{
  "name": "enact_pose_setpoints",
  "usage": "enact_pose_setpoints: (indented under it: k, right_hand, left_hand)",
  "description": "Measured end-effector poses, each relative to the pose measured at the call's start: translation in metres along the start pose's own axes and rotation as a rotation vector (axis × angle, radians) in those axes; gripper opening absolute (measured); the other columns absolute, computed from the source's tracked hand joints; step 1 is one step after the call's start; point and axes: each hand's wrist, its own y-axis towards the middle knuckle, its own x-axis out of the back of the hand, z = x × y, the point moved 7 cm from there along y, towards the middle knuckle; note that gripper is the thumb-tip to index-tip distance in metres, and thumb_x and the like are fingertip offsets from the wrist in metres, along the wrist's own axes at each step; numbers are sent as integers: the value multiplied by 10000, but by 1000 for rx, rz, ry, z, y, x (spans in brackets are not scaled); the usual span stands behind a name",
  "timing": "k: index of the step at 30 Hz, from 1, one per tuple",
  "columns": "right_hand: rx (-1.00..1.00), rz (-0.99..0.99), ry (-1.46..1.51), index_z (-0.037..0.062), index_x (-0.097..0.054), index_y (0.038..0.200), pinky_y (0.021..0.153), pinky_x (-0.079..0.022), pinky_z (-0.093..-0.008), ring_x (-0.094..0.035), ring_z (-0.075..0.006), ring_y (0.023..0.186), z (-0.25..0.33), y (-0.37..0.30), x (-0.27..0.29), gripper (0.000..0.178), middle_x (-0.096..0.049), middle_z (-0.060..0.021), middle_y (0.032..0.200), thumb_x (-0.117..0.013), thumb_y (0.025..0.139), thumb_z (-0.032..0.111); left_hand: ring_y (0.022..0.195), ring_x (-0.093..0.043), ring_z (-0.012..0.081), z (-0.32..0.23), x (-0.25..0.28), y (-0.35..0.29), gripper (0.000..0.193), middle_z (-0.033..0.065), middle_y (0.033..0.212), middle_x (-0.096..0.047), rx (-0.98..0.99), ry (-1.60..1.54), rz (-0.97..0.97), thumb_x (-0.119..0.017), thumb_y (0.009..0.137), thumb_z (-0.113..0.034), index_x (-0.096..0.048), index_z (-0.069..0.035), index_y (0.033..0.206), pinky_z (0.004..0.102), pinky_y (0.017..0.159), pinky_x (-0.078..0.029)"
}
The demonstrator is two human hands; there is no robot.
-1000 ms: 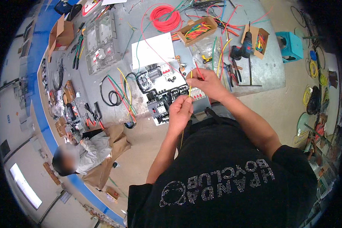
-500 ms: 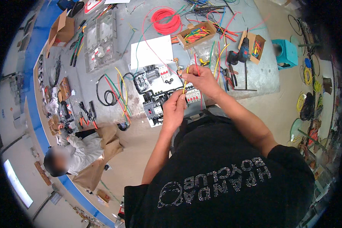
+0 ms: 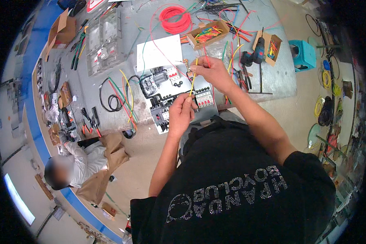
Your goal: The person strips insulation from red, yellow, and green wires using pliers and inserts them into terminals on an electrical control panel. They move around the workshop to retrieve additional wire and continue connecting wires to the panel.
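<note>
Above an electrical panel (image 3: 155, 90), both hands hold a thin yellow wire (image 3: 193, 81). My left hand (image 3: 181, 114) pinches its lower end between thumb and fingers. Higher up, my right hand (image 3: 213, 74) grips the wire near its top. A stretch of it shows between the hands. The white panel carries a row of circuit breakers (image 3: 203, 100) with red switches, contactors and black wiring; my left hand hides part of it. A red wire passes beside and behind my right hand; I cannot tell whether that hand holds it too.
A coil of red wire (image 3: 175, 19), a box of coloured wire pieces (image 3: 209, 34) and a cordless drill (image 3: 254, 55) lie on the grey table (image 3: 274, 77). White paper (image 3: 159, 53) borders the panel. Left stand clear plastic enclosures (image 3: 105, 44); a co-worker (image 3: 85, 162) sits lower left.
My hands have moved apart along the yellow wire, the right one shifting upward, so more wire shows between them. The whole view has drifted slightly.
</note>
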Motion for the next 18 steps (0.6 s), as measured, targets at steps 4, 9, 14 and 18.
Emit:
enact_pose_setpoints:
  k: [4,9,14,18]
  right_hand:
    - [9,168,-35,-3,-731,1014,800,-493,-260,-622,-88,856,-9,16,-9,241,-708,-32,906,-753,874,191]
    - [-21,288,-164,4,-741,1009,827,-505,-279,-639,-100,873,-41,12,-13,266,-727,-42,912,-779,852,215]
    - [-49,368,-234,33,-755,921,760,-510,-299,-638,-111,782,-110,-5,-7,242,-731,-59,834,-784,835,257]
    - [-149,352,-284,11,-738,931,737,-503,-280,-610,-85,763,-149,-10,-2,179,-707,-34,808,-761,847,168]
  left_hand:
    - [692,-656,154,-8,5,20,206,112,909,-693,-10,-171,-57,-464,1058,-200,-566,-24,1095,279,647,-530]
    - [1064,-645,232,4,25,66,194,123,1123,-678,-76,-551,-214,-510,1044,-252,-547,-64,1076,398,951,-508]
    - [1122,-620,213,49,23,83,167,124,1198,-670,72,-780,-221,-538,1034,-232,-557,-80,1100,388,962,-494]
    - [1145,-603,225,95,22,89,211,112,1214,-651,207,-767,-226,-543,1030,-251,-554,-79,1151,420,1005,-474]
